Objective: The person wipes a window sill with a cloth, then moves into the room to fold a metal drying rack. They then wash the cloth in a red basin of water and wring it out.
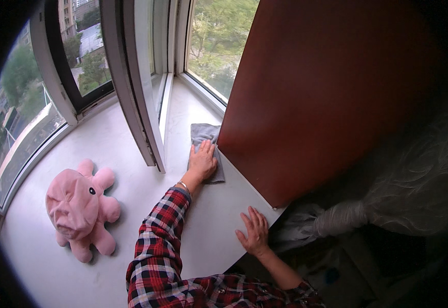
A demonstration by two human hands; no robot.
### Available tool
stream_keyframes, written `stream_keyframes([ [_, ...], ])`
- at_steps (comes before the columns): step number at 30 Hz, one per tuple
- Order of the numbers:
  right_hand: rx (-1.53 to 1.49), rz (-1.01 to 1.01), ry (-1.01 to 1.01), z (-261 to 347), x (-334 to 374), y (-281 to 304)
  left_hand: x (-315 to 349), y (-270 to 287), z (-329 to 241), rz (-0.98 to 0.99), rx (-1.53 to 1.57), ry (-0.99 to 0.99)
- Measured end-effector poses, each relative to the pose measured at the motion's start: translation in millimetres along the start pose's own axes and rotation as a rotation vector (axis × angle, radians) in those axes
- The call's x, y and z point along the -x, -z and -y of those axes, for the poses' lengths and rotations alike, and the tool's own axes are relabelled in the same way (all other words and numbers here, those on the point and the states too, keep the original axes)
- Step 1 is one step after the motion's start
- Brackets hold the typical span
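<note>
My left hand (pixel 203 161) lies with its fingers stretched out on a grey cloth (pixel 215 176), pressing it flat against the white windowsill (pixel 203 220). The cloth is spread and slightly rumpled beside the lower corner of a red-brown panel (pixel 306 102). A bracelet circles that wrist, below a plaid sleeve. My right hand (pixel 255 233) rests open near the sill's inner edge, fingers spread, with nothing in it. To the left, a pink octopus plush toy (pixel 75 203) with a black eye sits on the sill, apart from both hands.
An open window sash (pixel 131 82) juts inward over the sill, its lower corner left of my left hand. Window panes (pixel 216 41) line the far side. A gathered sheer curtain (pixel 344 218) hangs at the right, below the panel.
</note>
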State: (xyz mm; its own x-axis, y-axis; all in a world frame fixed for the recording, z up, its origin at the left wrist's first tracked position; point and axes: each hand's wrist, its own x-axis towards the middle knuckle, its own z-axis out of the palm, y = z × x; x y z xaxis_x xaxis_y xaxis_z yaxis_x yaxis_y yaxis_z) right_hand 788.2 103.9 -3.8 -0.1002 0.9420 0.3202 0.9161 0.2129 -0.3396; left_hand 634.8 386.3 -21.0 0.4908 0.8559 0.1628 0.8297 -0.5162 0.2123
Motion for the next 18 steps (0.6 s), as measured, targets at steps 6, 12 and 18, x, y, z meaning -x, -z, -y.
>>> stream_keyframes([
  [6, -0.012, -0.009, 0.015, -4, 0, 2, -44, -10, 12, 0.05, -0.025, -0.033],
  [12, -0.01, -0.025, 0.028, -6, 0, 0, -42, -9, 9, 0.033, -0.031, -0.025],
  [18, 0.011, -0.014, 0.035, -7, 0, 2, 13, 0, 3, -0.05, 0.019, -0.088],
])
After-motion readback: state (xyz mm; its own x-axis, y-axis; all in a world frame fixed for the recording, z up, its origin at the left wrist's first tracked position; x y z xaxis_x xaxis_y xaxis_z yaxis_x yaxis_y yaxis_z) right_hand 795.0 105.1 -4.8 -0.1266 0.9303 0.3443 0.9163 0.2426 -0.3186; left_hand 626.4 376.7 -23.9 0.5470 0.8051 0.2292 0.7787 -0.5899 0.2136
